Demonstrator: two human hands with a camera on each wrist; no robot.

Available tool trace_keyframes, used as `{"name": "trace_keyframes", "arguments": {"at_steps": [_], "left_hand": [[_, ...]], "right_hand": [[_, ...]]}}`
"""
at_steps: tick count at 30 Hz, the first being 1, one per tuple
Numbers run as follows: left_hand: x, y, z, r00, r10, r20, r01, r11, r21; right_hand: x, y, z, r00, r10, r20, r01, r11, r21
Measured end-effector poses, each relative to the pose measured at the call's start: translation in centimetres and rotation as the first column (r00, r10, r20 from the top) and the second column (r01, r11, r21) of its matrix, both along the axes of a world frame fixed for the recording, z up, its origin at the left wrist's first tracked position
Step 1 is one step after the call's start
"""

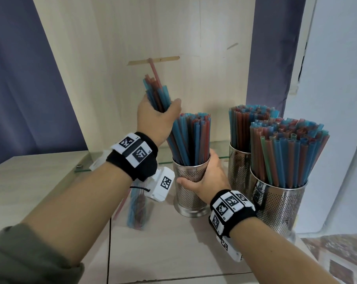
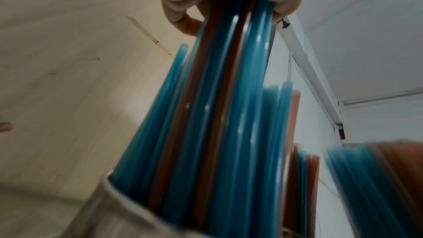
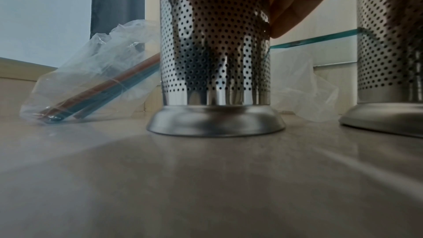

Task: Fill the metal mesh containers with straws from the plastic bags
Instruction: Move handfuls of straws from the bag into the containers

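Note:
My left hand [image 1: 159, 115] grips a bundle of blue and red straws [image 1: 158, 93] near their upper ends; in the left wrist view the straw bundle [image 2: 217, 115] runs down into the rim of the left mesh container [image 2: 119, 204]. My right hand [image 1: 202, 177] wraps round that perforated metal container [image 1: 190, 193], which stands on the counter and holds many straws [image 1: 192, 138]. In the right wrist view the container [image 3: 215, 57] stands upright between my thumb and fingers [image 3: 295, 6]. A plastic bag [image 1: 137, 208] with a few straws lies left of it.
Two more mesh containers [image 1: 280, 203], [image 1: 239, 171], packed with straws, stand to the right. A glass shelf edge [image 1: 122, 160] runs behind them. A wooden panel [image 1: 132, 48] stands at the back, and an empty crumpled bag [image 3: 302, 88] lies behind the containers.

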State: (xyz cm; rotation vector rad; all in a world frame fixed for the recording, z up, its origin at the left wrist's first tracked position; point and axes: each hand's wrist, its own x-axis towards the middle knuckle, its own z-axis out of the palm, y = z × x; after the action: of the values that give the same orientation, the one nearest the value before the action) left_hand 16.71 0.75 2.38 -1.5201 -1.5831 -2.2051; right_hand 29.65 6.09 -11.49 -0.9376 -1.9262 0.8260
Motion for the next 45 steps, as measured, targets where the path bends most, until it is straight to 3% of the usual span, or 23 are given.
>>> {"name": "trace_keyframes", "arguments": {"at_steps": [4,8,18,24,29,33,34,39,45], "left_hand": [[0.3,1.0,-2.6,0.995,-0.018,-0.101,-0.001,0.984,-0.179],[-0.4,1.8,-4.1,0.990,0.118,-0.071,-0.127,0.981,-0.148],[-0.7,1.8,-5.4,0.997,0.012,-0.070,-0.024,0.985,-0.171],[-0.8,1.3,-5.3,0.966,-0.053,-0.251,0.030,0.995,-0.093],[-2.4,1.4,-3.1,0.835,-0.001,-0.551,-0.075,0.990,-0.116],[-2.9,1.2,-1.7,0.578,0.059,-0.814,-0.157,0.987,-0.040],[-2.9,1.2,-1.9,0.558,0.053,-0.828,-0.147,0.988,-0.036],[-2.9,0.3,-3.8,0.656,0.011,-0.755,-0.072,0.996,-0.048],[-3.5,-1.2,-5.2,0.656,-0.020,-0.754,-0.151,0.976,-0.157]], "right_hand": [[0.0,-0.1,0.0,1.000,-0.001,-0.001,0.001,1.000,0.013],[0.0,0.0,-0.1,1.000,-0.006,-0.004,0.006,1.000,0.018],[-0.1,0.2,-0.2,1.000,-0.004,0.014,0.003,1.000,0.026],[-0.1,0.5,-0.4,1.000,0.013,0.003,-0.013,1.000,0.009],[0.0,0.5,-0.3,0.999,0.035,-0.015,-0.035,0.999,0.005],[-0.1,0.6,-0.4,0.999,0.037,-0.019,-0.037,0.999,0.009],[-0.2,0.7,-0.5,0.999,0.035,-0.017,-0.035,0.999,0.012],[-0.2,0.7,-0.7,0.999,0.033,-0.034,-0.032,0.999,0.031],[-0.2,0.6,-0.8,0.998,0.032,-0.046,-0.030,0.999,0.038]]}}
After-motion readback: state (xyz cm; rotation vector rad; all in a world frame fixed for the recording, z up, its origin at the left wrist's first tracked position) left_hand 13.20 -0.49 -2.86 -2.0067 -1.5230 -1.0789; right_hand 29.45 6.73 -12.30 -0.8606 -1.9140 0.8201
